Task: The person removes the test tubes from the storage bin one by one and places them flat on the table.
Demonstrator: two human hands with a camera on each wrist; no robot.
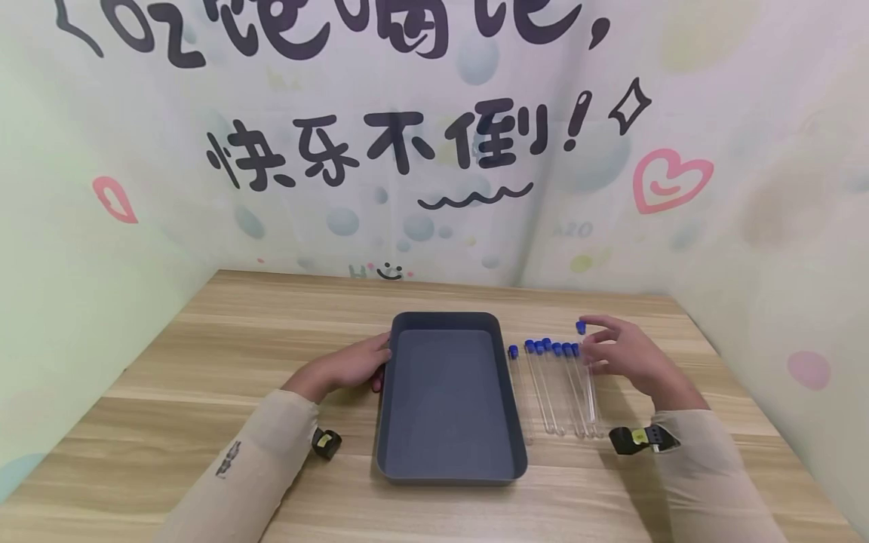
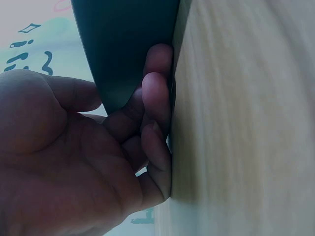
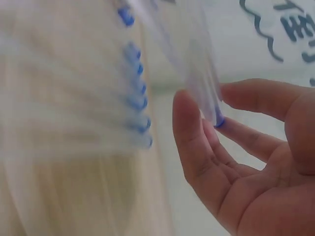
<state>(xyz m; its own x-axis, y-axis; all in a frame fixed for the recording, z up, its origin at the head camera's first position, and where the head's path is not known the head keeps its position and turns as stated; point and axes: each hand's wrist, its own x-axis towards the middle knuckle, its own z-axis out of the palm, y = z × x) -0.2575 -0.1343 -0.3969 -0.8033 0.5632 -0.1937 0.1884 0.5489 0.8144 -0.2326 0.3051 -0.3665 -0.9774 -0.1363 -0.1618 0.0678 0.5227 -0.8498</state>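
Observation:
A dark grey rectangular tray (image 1: 448, 480) lies lengthwise on the table. My left hand (image 1: 354, 363) grips its left wall; in the left wrist view the thumb (image 2: 76, 93) is at the rim, with curled fingers (image 2: 156, 101) against the outer side, low by the tabletop. To the right of the tray, my right hand (image 1: 627, 354) pinches a clear test tube (image 3: 199, 64) with a blue cap (image 1: 580, 327) between thumb and fingers. This tube is lifted off the table, its cap end by the fingers. Several like test tubes (image 1: 543, 392) lie side by side between tray and right hand.
The wood-grain table (image 1: 204, 422) runs back to a printed cloth (image 1: 353, 151) with black lettering, which hangs behind it. Pale side walls stand at left and right. Both wrists wear black straps (image 1: 329, 443) over light sleeves.

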